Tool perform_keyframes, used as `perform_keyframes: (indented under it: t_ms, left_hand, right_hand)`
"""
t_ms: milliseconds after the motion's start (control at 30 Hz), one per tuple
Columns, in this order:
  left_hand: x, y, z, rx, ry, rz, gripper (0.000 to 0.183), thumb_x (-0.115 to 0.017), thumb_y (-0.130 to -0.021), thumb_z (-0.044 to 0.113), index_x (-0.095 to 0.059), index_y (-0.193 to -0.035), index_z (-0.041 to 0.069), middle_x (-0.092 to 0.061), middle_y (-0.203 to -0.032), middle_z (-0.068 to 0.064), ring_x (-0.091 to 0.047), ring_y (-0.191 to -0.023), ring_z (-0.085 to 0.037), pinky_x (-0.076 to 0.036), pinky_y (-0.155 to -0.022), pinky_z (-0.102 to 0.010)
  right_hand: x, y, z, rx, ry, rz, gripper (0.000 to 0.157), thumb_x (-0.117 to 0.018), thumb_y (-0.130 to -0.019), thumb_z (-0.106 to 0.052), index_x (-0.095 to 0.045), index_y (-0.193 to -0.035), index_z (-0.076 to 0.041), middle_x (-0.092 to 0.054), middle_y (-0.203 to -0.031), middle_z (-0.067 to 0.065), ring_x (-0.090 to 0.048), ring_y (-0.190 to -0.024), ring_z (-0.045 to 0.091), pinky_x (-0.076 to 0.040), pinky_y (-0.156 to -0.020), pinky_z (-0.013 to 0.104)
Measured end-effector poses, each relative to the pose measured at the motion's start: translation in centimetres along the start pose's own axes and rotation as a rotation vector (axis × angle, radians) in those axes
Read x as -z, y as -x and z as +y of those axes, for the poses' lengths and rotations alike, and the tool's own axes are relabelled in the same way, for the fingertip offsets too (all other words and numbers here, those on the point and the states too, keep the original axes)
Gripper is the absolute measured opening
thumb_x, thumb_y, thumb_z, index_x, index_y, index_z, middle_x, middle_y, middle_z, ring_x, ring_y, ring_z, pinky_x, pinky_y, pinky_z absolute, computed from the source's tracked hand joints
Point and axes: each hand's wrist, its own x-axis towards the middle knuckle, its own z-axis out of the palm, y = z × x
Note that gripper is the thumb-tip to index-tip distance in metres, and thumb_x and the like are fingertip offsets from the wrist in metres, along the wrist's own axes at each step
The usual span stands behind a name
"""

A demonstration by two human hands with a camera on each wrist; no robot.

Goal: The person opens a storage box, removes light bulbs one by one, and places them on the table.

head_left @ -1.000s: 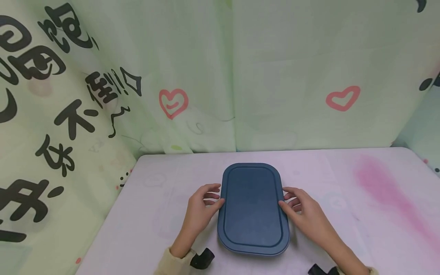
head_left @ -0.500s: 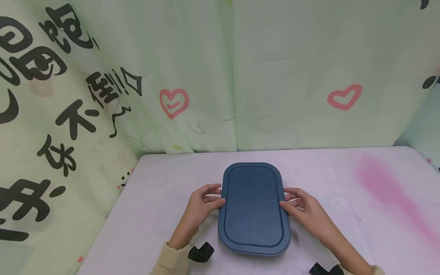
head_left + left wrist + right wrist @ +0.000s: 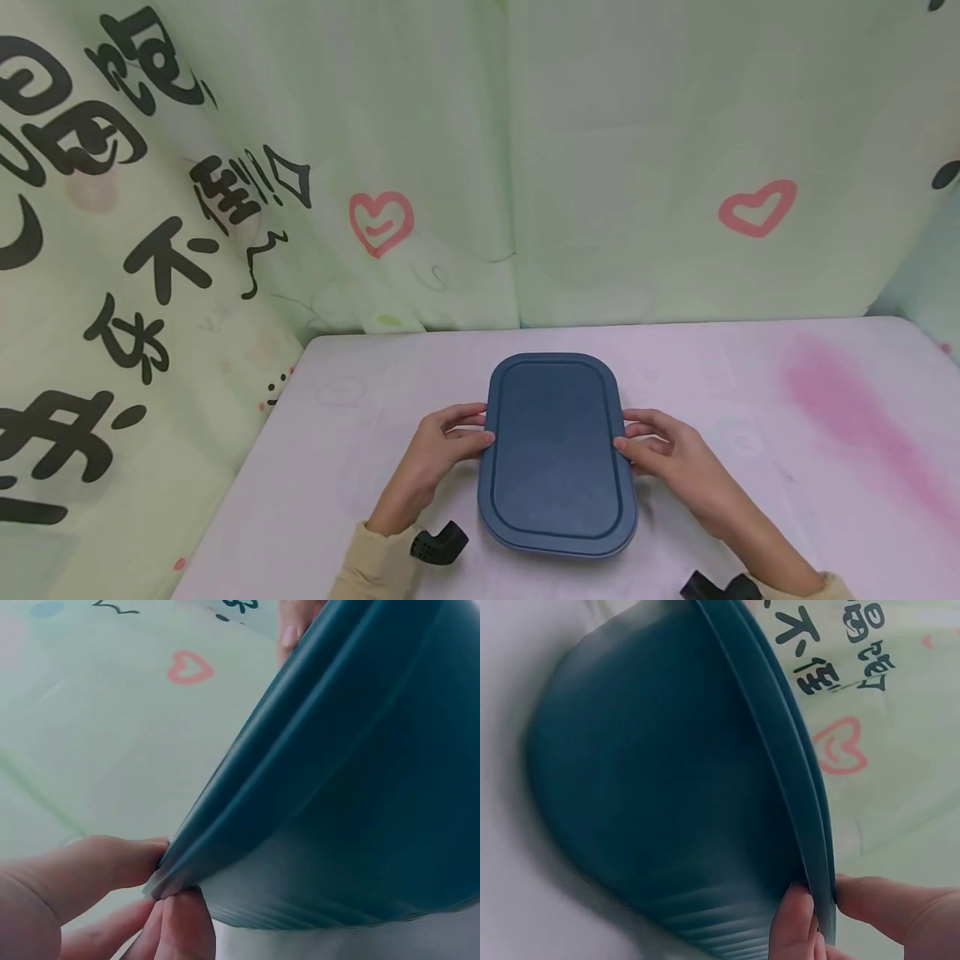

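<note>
Cream sleeve (image 3: 373,562) at left leads to my left hand (image 3: 437,452), its thumb and curled fingers pinching the left rim (image 3: 225,799) of a blue lidded container (image 3: 367,802), which sits around the middle of the pale tabletop (image 3: 738,408). Between my hands its lid (image 3: 558,454) covers it edge to edge, and my right hand (image 3: 677,454) pinches the right rim (image 3: 799,799) likewise. I judge the two-sided grip complete, with the container not yet opened.

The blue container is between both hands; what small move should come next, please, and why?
Probably a gentle, level lift of the blue container: the left hand and right hand pinch its rim at opposite sides, thumbs above, fingers beneath.
</note>
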Motion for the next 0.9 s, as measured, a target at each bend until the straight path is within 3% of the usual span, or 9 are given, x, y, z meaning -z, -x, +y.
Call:
perform_keyframes:
  t_ms: [400, 900]
  left_hand:
    - [-0.19, 0.27, -0.05, -0.012, -0.002, 0.014, 0.049, -0.076, -0.088, 0.017, -0.061, -0.132, 0.005, -0.064, -0.124, -0.014, -0.068, -0.099, -0.017, -0.057, -0.086, -0.032]
    - [-0.39, 0.55, 0.05, -0.023, 0.011, 0.041, 0.047, -0.074, -0.088, 0.015, -0.061, -0.132, 0.003, -0.065, -0.123, -0.015, -0.068, -0.097, -0.017, -0.058, -0.084, -0.033]
  right_hand:
    - [-0.01, 0.05, -0.30, 0.001, 0.025, 0.020, 0.066, -0.069, -0.095, -0.028, -0.040, -0.144, 0.004, -0.055, -0.126, 0.022, -0.067, -0.090, 0.014, -0.059, -0.077, 0.028]
    - [-0.09, 0.56, -0.77, 0.026, 0.071, 0.030, 0.064, -0.068, -0.095, -0.027, -0.041, -0.146, 0.003, -0.056, -0.133, 0.024, -0.070, -0.088, 0.016, -0.054, -0.081, 0.020]
